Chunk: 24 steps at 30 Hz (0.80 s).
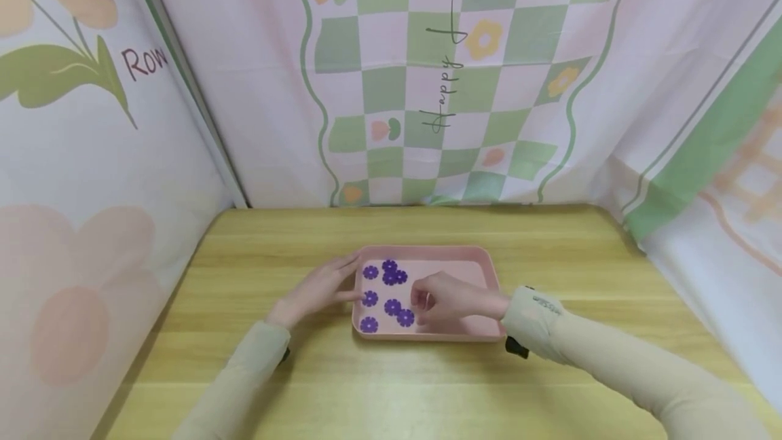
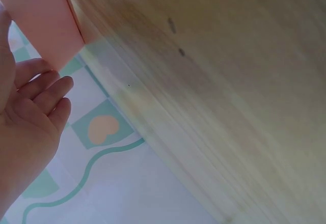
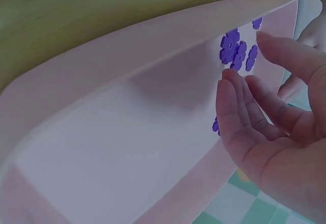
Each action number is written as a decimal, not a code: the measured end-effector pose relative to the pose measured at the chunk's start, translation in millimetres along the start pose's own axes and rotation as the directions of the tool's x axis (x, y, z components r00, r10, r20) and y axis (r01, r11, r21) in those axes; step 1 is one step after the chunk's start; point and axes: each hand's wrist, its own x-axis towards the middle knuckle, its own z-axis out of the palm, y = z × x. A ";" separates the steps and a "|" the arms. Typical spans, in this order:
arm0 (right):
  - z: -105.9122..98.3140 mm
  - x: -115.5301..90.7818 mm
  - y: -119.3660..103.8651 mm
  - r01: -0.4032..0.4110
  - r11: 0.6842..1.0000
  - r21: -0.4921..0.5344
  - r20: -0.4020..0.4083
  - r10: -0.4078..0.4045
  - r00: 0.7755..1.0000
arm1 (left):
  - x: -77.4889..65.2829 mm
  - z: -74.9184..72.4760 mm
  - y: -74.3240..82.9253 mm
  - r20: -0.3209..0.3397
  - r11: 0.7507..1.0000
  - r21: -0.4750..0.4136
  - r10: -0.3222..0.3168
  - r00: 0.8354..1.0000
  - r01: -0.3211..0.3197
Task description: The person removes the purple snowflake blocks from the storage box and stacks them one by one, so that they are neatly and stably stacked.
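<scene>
A shallow pink tray [image 1: 473, 267] lies on the table, holding several purple flower-shaped pieces [image 1: 370, 272] in its left half. Some form a column by the left wall; others are grouped toward the middle, touching or overlapping. My left hand [image 1: 320, 290] touches the tray's left side, fingers extended at the far corner and thumb at the rim. Over the tray's middle is my right hand [image 1: 455, 297], just right of the nearest flower pieces. In the right wrist view its fingers [image 3: 232, 107] curve loosely, the thumb stands apart, and nothing shows between them.
The wooden table [image 1: 427, 392] extends around the tray on every side. Behind it hangs a checked curtain [image 1: 440, 87], with a printed cloth on the left [image 1: 91, 189] and another on the right [image 1: 721, 189].
</scene>
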 end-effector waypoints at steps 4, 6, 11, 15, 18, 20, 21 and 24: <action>3.2 7.4 -2.5 -0.020 1.000 -0.002 0.008 0.020 1.000 | -0.9 -0.1 -0.7 0.008 1.000 -0.001 -0.009 1.000 0.009; 4.7 10.6 -3.1 -0.021 1.000 0.002 0.013 0.021 1.000 | -1.3 0.1 -1.2 0.012 1.000 -0.001 -0.017 1.000 0.017; 7.3 15.9 -6.3 -0.051 0.999 0.015 0.029 0.050 0.998 | -0.6 1.6 -2.0 0.020 1.000 -0.003 -0.024 1.000 0.024; 10.2 18.8 -7.0 -0.099 0.995 0.013 0.044 0.098 0.994 | -1.1 0.8 -0.4 0.017 1.000 -0.007 -0.022 1.000 0.022; 12.4 20.3 -6.8 -0.129 0.991 0.016 0.051 0.128 0.990 | -0.9 0.1 0.4 0.012 1.000 -0.008 -0.012 1.000 0.012; 13.5 20.8 -7.5 -0.135 0.991 0.014 0.049 0.135 0.990 | -0.4 0.0 0.4 0.010 1.000 -0.007 -0.006 1.000 0.006; 14.0 21.1 -7.8 -0.132 0.991 0.010 0.044 0.131 0.990 | 0.0 0.1 0.2 0.010 1.000 -0.006 -0.005 1.000 0.005; 15.3 22.4 -9.4 -0.135 0.991 -0.009 0.032 0.135 0.990 | 0.5 -0.3 -0.1 0.011 1.000 -0.014 -0.011 1.000 0.011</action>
